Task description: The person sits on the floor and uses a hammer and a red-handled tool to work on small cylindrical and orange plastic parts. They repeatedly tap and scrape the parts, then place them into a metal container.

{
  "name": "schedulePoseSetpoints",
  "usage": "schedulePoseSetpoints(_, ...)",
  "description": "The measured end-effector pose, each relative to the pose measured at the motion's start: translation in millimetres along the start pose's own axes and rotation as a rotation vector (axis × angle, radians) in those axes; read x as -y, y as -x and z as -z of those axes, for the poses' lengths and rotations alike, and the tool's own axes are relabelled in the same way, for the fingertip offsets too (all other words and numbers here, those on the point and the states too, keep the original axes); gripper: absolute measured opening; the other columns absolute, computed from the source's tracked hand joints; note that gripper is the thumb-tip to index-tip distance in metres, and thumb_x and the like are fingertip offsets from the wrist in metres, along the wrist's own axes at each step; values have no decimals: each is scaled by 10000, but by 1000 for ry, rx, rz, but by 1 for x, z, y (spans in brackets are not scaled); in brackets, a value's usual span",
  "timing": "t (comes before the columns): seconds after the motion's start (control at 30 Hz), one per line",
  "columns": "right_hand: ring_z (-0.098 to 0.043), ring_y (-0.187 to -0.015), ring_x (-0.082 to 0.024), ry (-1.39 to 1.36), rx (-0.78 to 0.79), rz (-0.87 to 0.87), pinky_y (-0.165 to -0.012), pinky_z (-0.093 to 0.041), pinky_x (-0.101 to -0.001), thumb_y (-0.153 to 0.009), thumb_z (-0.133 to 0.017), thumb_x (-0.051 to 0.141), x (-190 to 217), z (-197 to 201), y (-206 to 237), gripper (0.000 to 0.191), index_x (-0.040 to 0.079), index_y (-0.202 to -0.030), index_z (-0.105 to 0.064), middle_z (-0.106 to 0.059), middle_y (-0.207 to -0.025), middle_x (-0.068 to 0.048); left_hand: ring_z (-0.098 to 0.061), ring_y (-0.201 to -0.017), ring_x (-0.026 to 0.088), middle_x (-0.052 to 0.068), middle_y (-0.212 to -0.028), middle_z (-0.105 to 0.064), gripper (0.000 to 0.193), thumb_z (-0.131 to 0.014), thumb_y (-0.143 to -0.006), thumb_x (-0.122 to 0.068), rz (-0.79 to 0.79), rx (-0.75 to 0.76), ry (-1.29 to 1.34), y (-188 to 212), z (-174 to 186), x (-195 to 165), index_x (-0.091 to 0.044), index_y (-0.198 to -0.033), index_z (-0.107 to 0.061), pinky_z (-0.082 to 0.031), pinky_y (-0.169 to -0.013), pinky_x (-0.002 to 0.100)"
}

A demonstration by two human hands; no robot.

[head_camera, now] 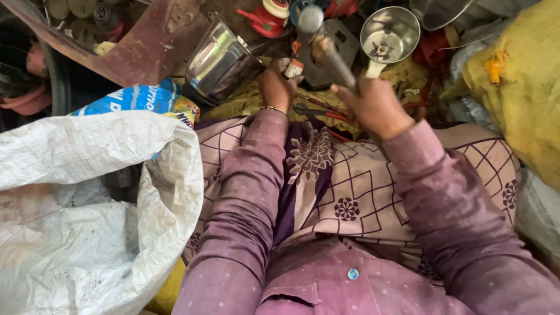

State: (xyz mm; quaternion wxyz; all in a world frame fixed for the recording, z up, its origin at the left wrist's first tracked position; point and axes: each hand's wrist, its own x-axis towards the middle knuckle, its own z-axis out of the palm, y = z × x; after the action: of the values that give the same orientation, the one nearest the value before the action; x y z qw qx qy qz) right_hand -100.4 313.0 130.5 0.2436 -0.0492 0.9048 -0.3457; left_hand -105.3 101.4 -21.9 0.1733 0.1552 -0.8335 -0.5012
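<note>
— Hammer [326,49] first: where do we have it?

— In our right hand [376,105]. The fist is closed round the lower end of the handle, and the shaft slants up and away to the left, so the metal head sits above and left of that hand, raised over the clutter.

— And our left hand [277,87]?

— It lies further out, left of the hammer, fingers curled down on a small white and orange part [293,67]. We can see it is pinching or pressing that part, but how much of it lies under the fingers we cannot tell. A thin bangle [273,109] circles the wrist.

— So the hammer head hangs near the part?

— Just above and to the right of it, apart from it.

— What lies between the hands?

— Pliers [318,112] with red grips, on the ground just past our lap, closer to the left hand.

— And around us?

— A steel jar [389,34] with a blade inside stands beyond the right hand. A steel container [221,61] lies tilted left of the left hand, beside a rusty metal sheet [146,46]. A white sack [87,210] gapes open at our left side, and a yellow sack [525,87] bulks at the right.
</note>
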Motion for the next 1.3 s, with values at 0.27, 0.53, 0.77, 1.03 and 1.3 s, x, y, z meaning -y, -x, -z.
schedulePoseSetpoints(0.27, -633, -509, -164, -51, -286, 295, -457, -478, -334, -1032, -750, 347, 1, 17, 20, 451, -70, -890, -651, -633, -602, -111, -679, -1056, 368, 177, -1131, -721, 390, -852, -675, -81, -222, -120, -188, -2, -8, 3, -35, -1044, -732, -543, -908, 432)
schedulePoseSetpoints(0.53, -647, -492, -133, -213, -175, 168, -425, -495, -303, -1018, -712, 366, -1, 13, 20, 431, -38, -878, -658, -647, -597, -64, -726, -1058, 290, 139, -1123, -752, 462, -881, -769, -91, -162, 47, 122, 3, -4, -5, -61, -1183, -677, -562, -925, 380)
schedulePoseSetpoints(0.77, -630, -470, -148, -131, -58, 40, -423, -502, -309, -982, -705, 384, 9, 7, 21, 415, -30, -983, -672, -672, -630, -80, -724, -1129, 311, 172, -1195, -749, 503, -929, -718, -125, -88, 58, 119, -7, -18, 1, -39, -1171, -727, -534, -1010, 382)
schedulePoseSetpoints(1.03, -610, -508, -126, -154, -57, 107, -446, -486, -288, -1018, -698, 324, 23, 20, 43, 402, -77, -1025, -680, -674, -666, -78, -649, -1241, 353, 206, -1326, -678, 528, -945, -696, -187, -30, 47, 43, -8, -18, 0, -39, -1160, -741, -502, -1068, 396)
schedulePoseSetpoints(1.3, -588, -474, -162, 13, 115, -80, -406, -516, -301, -993, -644, 324, 21, 6, 16, 384, -26, -1148, -634, -654, -692, -90, -615, -1281, 361, 214, -1376, -644, 538, -959, -642, -159, -153, -29, 22, -10, -24, 5, -38, -1117, -739, -480, -1104, 410)
